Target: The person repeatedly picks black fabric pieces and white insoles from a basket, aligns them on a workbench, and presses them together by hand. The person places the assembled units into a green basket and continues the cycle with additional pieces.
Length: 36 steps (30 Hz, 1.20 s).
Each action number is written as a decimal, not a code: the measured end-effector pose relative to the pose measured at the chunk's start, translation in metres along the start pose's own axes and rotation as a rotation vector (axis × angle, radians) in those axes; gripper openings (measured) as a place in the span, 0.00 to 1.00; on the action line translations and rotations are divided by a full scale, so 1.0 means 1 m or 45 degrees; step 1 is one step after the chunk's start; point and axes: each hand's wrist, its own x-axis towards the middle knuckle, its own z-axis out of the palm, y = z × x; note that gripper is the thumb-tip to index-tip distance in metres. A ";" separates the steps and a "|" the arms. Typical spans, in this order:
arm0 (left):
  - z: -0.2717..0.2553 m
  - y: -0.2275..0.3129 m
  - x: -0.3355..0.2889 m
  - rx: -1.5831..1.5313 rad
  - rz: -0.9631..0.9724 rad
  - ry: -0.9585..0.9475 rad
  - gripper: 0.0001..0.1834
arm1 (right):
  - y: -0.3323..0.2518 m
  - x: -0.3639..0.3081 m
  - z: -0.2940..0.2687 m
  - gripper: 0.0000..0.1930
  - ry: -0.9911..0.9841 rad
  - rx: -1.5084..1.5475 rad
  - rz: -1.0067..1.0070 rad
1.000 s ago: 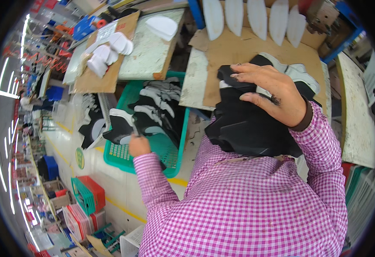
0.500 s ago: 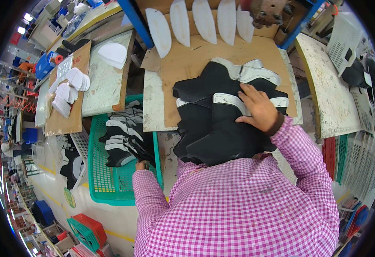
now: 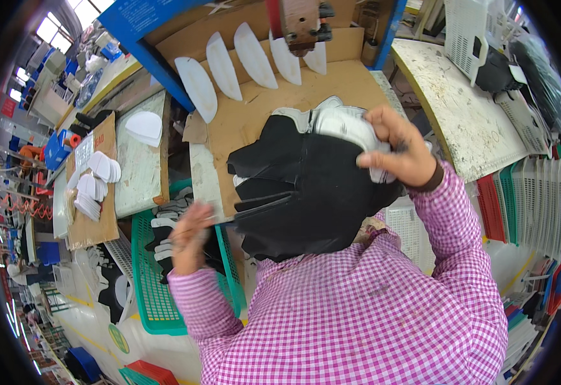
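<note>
A stack of black fabric shoe uppers (image 3: 299, 192) with white trim lies before me, its near part against my shirt. My right hand (image 3: 405, 151) is at the stack's right side, closed on the white-trimmed edge of a shoe upper (image 3: 344, 126), with the thumb on top. My left hand (image 3: 192, 239) is up over the green basket's near right side, left of the stack. Motion blurs it, but its fingers look stretched out and nothing shows in them. More black and white uppers (image 3: 163, 249) lie in the green plastic basket (image 3: 165, 319), partly behind that hand.
Several white half-moon pieces (image 3: 255, 56) lean along the back of the cardboard-covered table (image 3: 219, 144). A machine head (image 3: 301, 29) hangs above, within a blue frame (image 3: 145, 48). White cut pieces (image 3: 90, 186) lie on the left bench. At right stand another bench (image 3: 447, 96) and stacked baskets (image 3: 537, 202).
My left hand has risen out of the basket toward the stack. My right hand has gone from lying flat on the uppers to gripping a white-trimmed edge. The view has shifted.
</note>
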 end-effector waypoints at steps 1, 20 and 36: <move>0.027 -0.002 0.009 -0.095 -0.041 -0.198 0.22 | -0.004 0.007 -0.005 0.21 0.024 0.036 0.065; 0.092 -0.019 0.086 -1.465 -0.234 0.009 0.18 | 0.075 0.014 -0.048 0.24 0.252 0.069 0.327; 0.065 0.017 0.145 -0.919 0.157 0.504 0.24 | 0.073 0.107 -0.021 0.11 0.475 0.607 0.346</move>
